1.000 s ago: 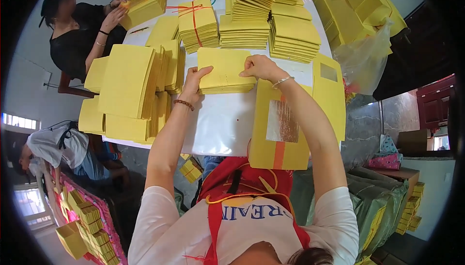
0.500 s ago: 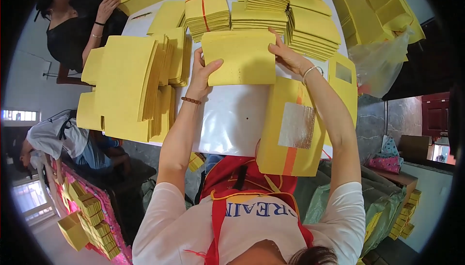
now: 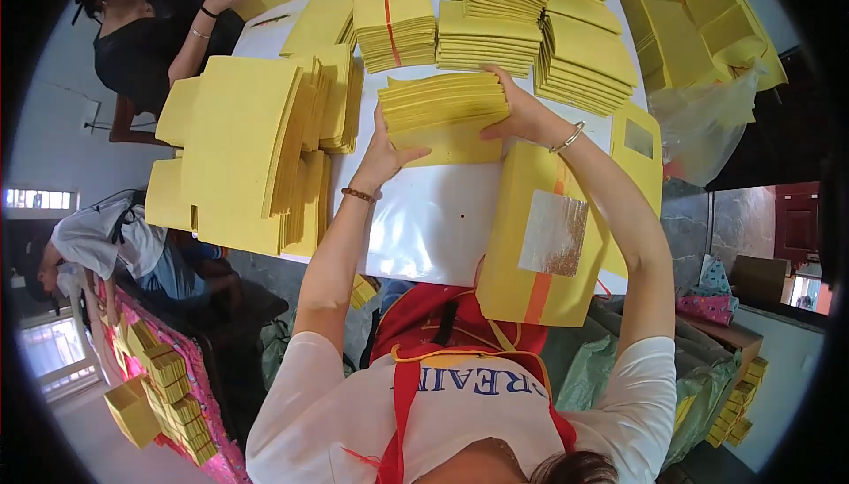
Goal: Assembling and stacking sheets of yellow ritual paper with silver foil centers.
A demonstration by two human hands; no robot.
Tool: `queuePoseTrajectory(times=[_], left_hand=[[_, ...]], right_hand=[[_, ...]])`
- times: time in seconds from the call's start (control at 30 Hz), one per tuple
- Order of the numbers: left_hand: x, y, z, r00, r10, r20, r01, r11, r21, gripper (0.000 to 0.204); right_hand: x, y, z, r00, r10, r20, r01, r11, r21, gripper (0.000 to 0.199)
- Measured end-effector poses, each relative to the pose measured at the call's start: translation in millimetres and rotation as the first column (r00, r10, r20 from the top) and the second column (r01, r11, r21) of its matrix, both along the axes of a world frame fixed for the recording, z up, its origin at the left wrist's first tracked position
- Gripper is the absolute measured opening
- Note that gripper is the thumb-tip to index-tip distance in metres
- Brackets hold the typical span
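Observation:
Between my two hands stands a stack of folded yellow paper (image 3: 445, 105), its many layered edges facing up and a flat sheet showing below them. My left hand (image 3: 387, 157) grips its left end, thumb across the front. On the right end my right hand (image 3: 522, 114) closes, fingers over the top edge and thumb at the front. The stack is held over the white table top (image 3: 420, 218). By my right forearm is a yellow paper box (image 3: 513, 298) with a silvery patch and an orange stripe.
Tall yellow folded stacks (image 3: 237, 143) crowd the left side. Beyond my hands sit a bundle tied with red string (image 3: 389, 19) and several loose stacks (image 3: 588, 64). A clear plastic bag (image 3: 712, 126) hangs at the right. A co-worker (image 3: 146, 42) handles yellow paper at the far left.
The held stack has tipped, so its layered edges now show where its flat face did. My right hand has shifted its grip onto the right end. The view has moved slightly.

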State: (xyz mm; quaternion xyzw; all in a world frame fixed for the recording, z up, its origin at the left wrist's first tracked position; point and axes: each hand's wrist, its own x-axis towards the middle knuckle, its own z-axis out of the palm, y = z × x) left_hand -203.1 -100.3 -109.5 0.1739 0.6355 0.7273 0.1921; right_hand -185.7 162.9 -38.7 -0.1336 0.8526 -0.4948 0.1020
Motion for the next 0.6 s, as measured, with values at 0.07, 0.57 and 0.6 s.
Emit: queuePoseTrajectory(times=[0.07,0.57,0.6], left_hand=[[-1,2,8,1.000,0.018,0.014,-0.018,1.000,0.005,0.109],[-23,86,127,0.912,0.362,-0.192,-0.324,0.924,0.204,0.087],[-18,82,113,0.916,0.386,-0.111,-0.361,0.912,0.195,0.082]], right_hand=[[-1,0,6,0.995,-0.006,0.102,-0.002,0.997,0.077,0.100],[26,92,87,0.890,-0.448,0.082,0.390,0.655,-0.647,0.051],[25,112,78,0.833,-0.517,0.197,0.455,0.435,-0.777,0.051]])
